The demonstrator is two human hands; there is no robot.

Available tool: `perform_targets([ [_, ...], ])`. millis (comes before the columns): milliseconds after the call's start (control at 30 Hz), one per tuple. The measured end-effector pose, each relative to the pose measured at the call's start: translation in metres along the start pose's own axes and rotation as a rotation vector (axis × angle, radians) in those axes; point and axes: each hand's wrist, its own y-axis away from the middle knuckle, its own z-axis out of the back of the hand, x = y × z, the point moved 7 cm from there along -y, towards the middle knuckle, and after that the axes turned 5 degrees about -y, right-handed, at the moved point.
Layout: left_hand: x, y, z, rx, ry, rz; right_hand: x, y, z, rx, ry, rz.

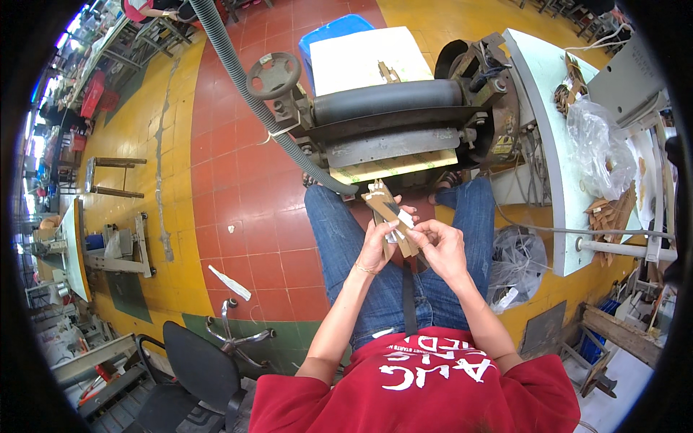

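Note:
A bundle of flat brown strips (384,204) with white patches is held over my lap, in front of the roller machine. My left hand (374,247) is closed round its left side, some fingertips showing beyond the far edge. From the right, my right hand (440,251) pinches the bundle near its middle with thumb and fingers, beside a small white piece (405,217). The strips fan out slightly and their lower ends point toward me. Whether they are leather or card I cannot tell.
Ahead stands a machine with a dark roller (390,101), a handwheel (274,75) and a grey hose (242,83). More brown strips (388,72) lie on its white board (346,61). At right, a pale table (541,94) bears clear plastic (599,148) and brown pieces (610,216). A black chair (195,368) is at left.

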Motion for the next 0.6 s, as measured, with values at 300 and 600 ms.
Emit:
perform_targets([
  [300, -0.002, 0.003, 0.005, -0.074, -0.156, 0.035, -0.001, -0.002, 0.005, -0.032, -0.035, 0.072],
  [600, 0.000, 0.004, 0.007, -0.064, -0.250, 0.031, -0.009, -0.005, 0.001, -0.014, -0.195, -0.002],
])
